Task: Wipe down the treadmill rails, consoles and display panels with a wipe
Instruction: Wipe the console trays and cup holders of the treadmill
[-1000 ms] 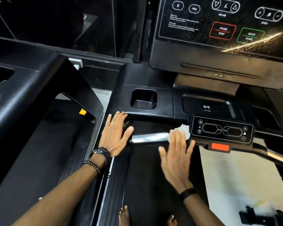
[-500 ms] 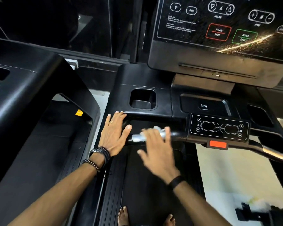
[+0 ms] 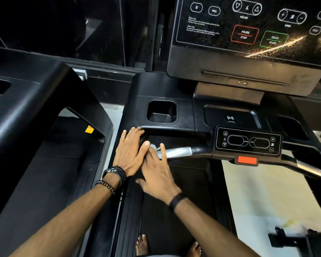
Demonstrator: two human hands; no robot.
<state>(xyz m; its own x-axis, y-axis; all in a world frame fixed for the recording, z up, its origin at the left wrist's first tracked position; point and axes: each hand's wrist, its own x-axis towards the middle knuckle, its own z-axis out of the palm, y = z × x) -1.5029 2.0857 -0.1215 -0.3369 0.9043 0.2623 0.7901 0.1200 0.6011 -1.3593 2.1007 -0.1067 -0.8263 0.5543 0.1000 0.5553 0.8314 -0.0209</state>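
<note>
Evidently we kept our left hand flat and open on the black plastic console edge for support. Our right hand, fingers extended, pressed the crumpled white wipe onto the silver metal handlebar sensor, just beyond its fingertips, beside the left thumb.

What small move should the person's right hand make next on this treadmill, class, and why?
Probably slide the right hand with the white wipe back rightward along the silver handlebar. The wipe sits at the bar's left end, touching the left hand, which rests flat on the console edge. The shiny stretch toward the small control panel lies uncovered.
</note>
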